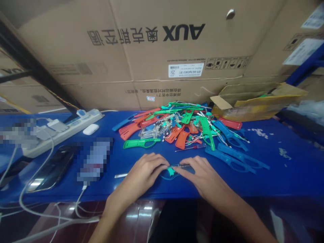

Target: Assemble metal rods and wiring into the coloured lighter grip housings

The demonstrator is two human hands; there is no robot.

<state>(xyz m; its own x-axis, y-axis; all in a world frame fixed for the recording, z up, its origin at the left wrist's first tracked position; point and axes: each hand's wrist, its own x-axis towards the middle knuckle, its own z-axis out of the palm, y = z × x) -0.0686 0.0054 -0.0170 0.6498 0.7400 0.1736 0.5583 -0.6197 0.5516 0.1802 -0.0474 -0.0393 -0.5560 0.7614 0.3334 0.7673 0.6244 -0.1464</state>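
Seen from the worker's place, two bare hands meet over the near part of a blue table (291,182), around a small blue plastic casing (189,169) with a looped end and a turquoise piece (171,171) set in it. The left hand (149,168) has its thumb and fingers closed in on the looped end; the right hand (201,172) grips the other end, its thumb and forefinger a narrow way apart with the casing between them. Whether the casing rests on the table or is slightly raised, I cannot tell. A silvery strip (120,176) lies just left of the left hand. Beyond the hands, a thin screwdriver (194,147) lies at the front edge of a heap of green, orange and blue casings (141,143) mixed with white wires and small clear parts. More loose blue casings (214,154) lie beyond the right hand. An open cardboard box (258,108) stands behind the heap, to the right. To the left are two phones (52,168), a white power strip (67,130) and a small white case (91,129). A large carton (121,64) with upside-down lettering forms the backdrop.
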